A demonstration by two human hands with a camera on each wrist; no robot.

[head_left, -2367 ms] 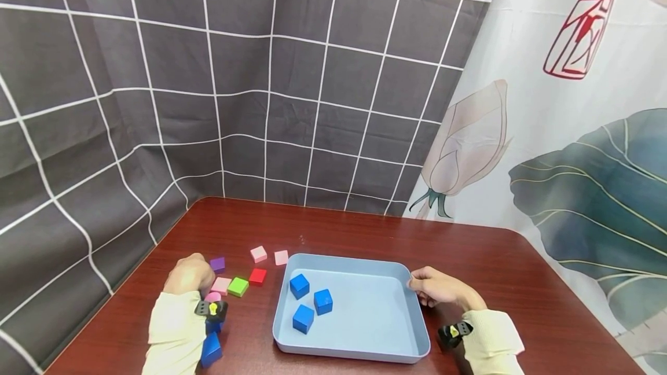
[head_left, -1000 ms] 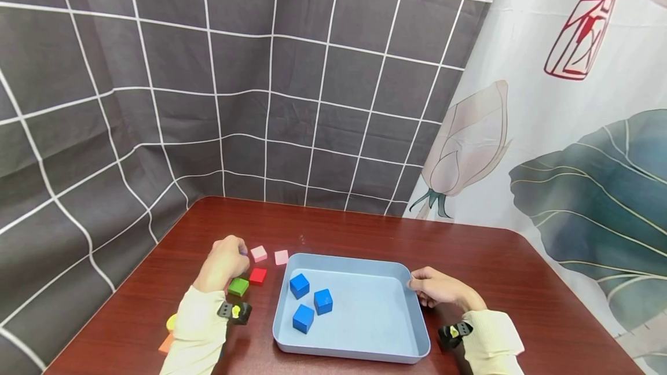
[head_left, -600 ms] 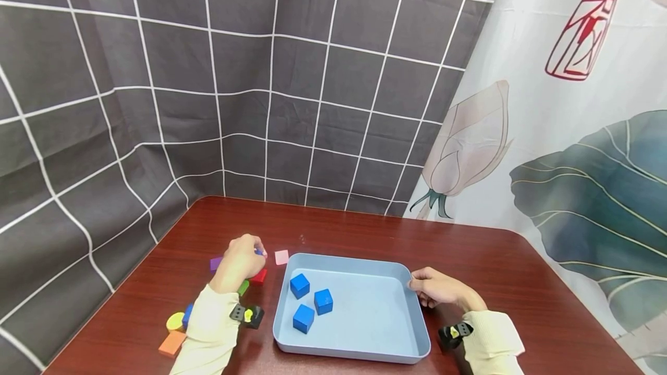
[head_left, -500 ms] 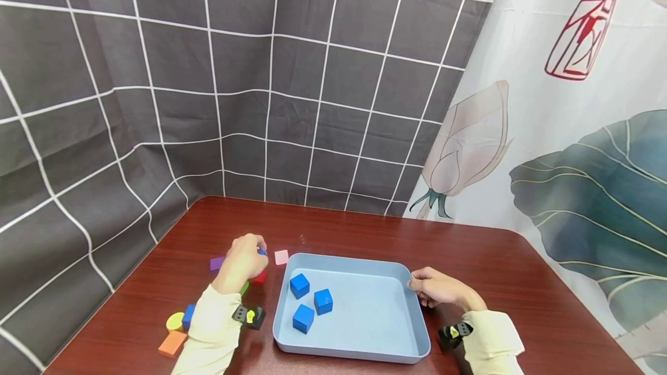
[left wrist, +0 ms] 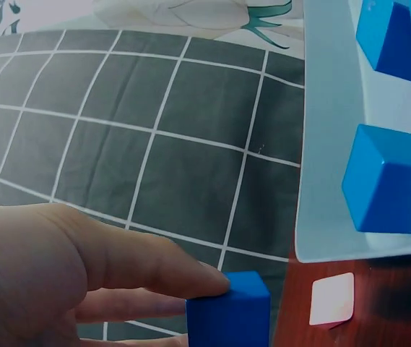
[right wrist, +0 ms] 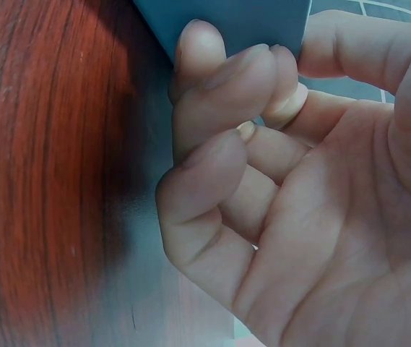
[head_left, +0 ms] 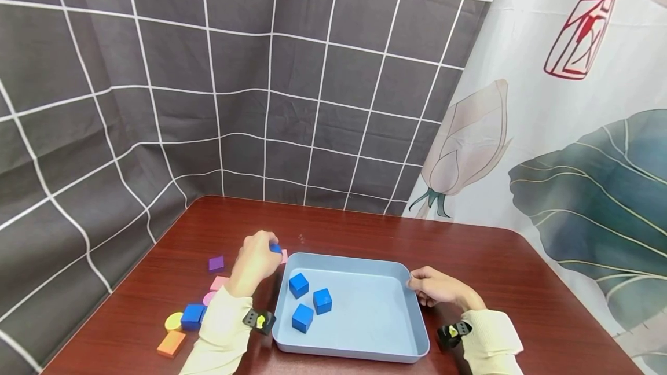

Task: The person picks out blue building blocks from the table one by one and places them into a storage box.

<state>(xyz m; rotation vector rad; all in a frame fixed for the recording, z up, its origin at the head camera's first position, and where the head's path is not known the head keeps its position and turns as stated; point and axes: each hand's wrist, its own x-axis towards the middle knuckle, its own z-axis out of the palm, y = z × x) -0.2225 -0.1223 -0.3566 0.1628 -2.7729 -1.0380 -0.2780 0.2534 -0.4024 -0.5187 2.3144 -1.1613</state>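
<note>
Blue cube (head_left: 275, 248), one, pinched in the left hand (head_left: 256, 258) (the nearer), just left of the far-left corner of the pale blue tray (head_left: 372, 311); right hand (head_left: 439, 287), fingers curled, gripping the tray's right side.

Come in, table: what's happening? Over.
Left grip: pinching blue cube, left of tray. Right grip: holding tray's right edge. Three cubes inside; tray's left rim perhaps in the way.

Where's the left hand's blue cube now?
In the head view, the blue cube is left of centre, held by the left hand outside the far left corner of the tray, near a pink block; the left wrist view shows it bottom centre.
</note>
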